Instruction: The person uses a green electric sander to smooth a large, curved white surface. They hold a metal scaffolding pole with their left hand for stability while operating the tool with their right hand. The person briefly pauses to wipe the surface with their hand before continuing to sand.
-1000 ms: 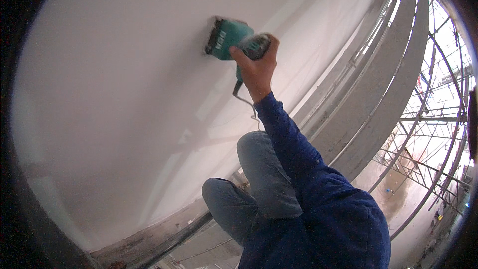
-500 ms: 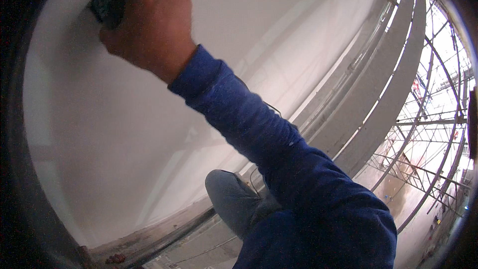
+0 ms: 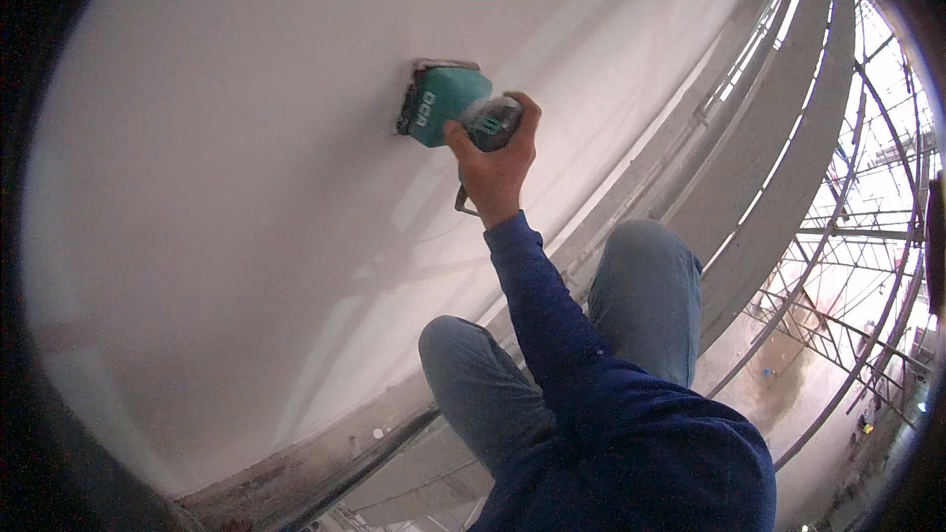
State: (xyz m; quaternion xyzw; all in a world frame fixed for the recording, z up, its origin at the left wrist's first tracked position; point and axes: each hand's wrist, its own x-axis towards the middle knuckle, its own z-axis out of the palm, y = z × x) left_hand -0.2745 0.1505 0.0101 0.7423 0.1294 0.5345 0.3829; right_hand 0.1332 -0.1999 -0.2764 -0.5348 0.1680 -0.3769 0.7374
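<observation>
The right hand [image 3: 496, 169] is gripping a green-and-black power sander [image 3: 445, 106]; beyond the hand, its base [image 3: 405, 108] is meeting the pale wall [image 3: 246, 167]; a cord [image 3: 459, 201] is hanging just left.

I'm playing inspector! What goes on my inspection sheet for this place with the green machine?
Surface: pale wall, with lighter streaks and shadows.
Job's things: green power sander, its pad seemingly against the wall.
Clutter: small yellow thing far off at right, too small to name.
Hands: right hand grips the sander; left hand out of view.
Cables: dark cord beside the wrist, mostly hidden.
Surroundings: grey boards and scaffold poles at right, dark pipe at lower left.
</observation>
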